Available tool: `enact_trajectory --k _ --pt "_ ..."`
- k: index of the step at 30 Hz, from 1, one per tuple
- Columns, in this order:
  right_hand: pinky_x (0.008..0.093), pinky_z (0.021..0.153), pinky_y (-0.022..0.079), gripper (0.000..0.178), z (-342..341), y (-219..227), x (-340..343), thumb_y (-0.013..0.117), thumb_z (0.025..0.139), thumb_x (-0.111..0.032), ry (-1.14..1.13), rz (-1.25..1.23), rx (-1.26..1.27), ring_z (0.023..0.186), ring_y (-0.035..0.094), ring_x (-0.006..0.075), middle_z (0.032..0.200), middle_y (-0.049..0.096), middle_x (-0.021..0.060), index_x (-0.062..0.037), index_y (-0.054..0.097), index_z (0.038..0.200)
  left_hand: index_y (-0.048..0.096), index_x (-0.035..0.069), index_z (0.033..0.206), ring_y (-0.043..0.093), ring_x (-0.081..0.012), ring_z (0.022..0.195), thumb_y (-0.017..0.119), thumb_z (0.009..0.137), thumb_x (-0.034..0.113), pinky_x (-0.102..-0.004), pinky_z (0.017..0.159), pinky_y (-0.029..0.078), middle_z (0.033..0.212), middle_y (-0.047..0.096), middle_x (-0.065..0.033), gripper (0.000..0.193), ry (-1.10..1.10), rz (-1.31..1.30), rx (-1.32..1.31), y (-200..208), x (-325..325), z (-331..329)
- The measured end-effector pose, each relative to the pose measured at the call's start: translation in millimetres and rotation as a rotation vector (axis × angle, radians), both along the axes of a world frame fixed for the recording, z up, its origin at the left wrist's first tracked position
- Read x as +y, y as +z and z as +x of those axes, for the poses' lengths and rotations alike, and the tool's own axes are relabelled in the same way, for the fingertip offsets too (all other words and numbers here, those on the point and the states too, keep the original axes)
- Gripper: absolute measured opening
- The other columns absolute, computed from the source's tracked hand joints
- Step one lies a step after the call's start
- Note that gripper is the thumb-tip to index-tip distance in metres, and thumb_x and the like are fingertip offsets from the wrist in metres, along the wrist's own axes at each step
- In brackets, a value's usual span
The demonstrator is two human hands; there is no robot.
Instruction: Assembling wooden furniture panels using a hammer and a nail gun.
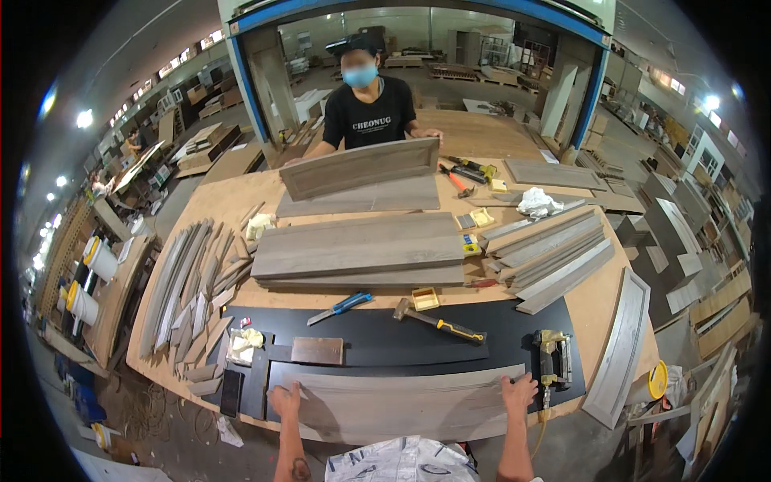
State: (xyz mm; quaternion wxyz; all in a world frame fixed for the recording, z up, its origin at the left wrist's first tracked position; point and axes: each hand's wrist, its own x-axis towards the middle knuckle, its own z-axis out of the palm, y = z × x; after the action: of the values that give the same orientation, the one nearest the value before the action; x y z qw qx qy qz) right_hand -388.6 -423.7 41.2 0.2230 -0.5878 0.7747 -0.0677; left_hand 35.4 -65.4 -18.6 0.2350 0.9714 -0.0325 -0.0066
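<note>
A long grey wood-grain panel (401, 402) lies in front of me along the table's near edge. My left hand (285, 399) grips its left end, thumb on top. At the opposite end, my right hand (519, 394) is closed on the panel's corner. Just beyond are a small brown wooden block (317, 351) and a black strip (401, 348) on a dark board (369, 317). A claw hammer (442, 323) with a yellow-and-black handle rests across the strip. Close to my right hand stands a nail gun (554, 357) with a hose.
Across the table (193, 197) a masked co-worker (369, 112) holds a framed panel (361, 167). Stacked grey boards (357, 249) fill the middle. Loose strips lie left (189, 281) and right (554, 253). A blue utility knife (341, 307) and a yellow box (425, 299) lie between.
</note>
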Motion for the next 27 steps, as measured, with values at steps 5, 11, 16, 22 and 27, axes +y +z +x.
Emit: enact_trajectory --k 5,11,16,22,27 --pt "0.0508 0.100 0.043 0.061 0.4 59.3 4.7 0.067 0.094 -0.037 -0.031 -0.455 -0.340 0.118 0.049 0.0417 0.122 0.052 0.0235 0.0074 0.049 0.132 0.062 -0.007 0.103 0.057 -0.0391 0.096 0.065 0.091 0.053 -0.0484 0.089 0.045 0.105 0.061 -0.0264 0.062 0.067 -0.189 -0.045 53.7 -7.1 11.2" --pt "0.0332 0.083 0.047 0.039 -26.0 85.8 34.9 0.061 0.101 -0.029 -0.241 -0.711 -0.756 0.094 0.054 0.0192 0.106 0.057 0.0114 0.0049 0.054 0.119 0.053 0.000 0.098 0.047 -0.0131 0.081 0.057 0.102 0.039 -0.0288 0.075 0.042 0.086 0.050 -0.0021 0.040 0.140 -1.032 -0.119 83.3 31.6 4.5" --pt "0.0318 0.079 0.046 0.032 -46.4 43.6 56.3 0.061 0.102 -0.026 -0.265 -0.684 -0.689 0.087 0.052 0.0174 0.098 0.056 0.0096 0.0040 0.055 0.112 0.052 0.001 0.098 0.045 -0.0108 0.077 0.060 0.101 0.027 -0.0266 0.068 0.040 0.083 0.046 -0.0001 0.027 0.195 -1.012 -0.119 87.9 36.3 -24.8" --pt "0.0339 0.102 0.044 0.058 -69.3 14.6 47.4 0.050 0.105 -0.043 -0.278 -0.462 -1.116 0.117 0.056 0.0224 0.129 0.058 0.0140 0.0035 0.048 0.139 0.058 0.003 0.128 0.060 -0.0168 0.105 0.060 0.100 0.031 -0.0320 0.092 0.049 0.117 0.062 -0.0080 0.039 0.258 -1.264 0.052 44.0 60.5 -3.4" --pt "0.0371 0.104 0.042 0.067 -68.1 -21.2 12.8 0.047 0.105 -0.048 -0.104 -0.398 -0.911 0.123 0.054 0.0255 0.137 0.057 0.0144 0.0063 0.044 0.144 0.040 -0.002 0.148 0.049 -0.0227 0.130 0.053 0.104 0.041 -0.0341 0.107 0.040 0.146 0.047 -0.0114 0.063 -0.010 -1.085 0.068 34.8 39.1 14.3"
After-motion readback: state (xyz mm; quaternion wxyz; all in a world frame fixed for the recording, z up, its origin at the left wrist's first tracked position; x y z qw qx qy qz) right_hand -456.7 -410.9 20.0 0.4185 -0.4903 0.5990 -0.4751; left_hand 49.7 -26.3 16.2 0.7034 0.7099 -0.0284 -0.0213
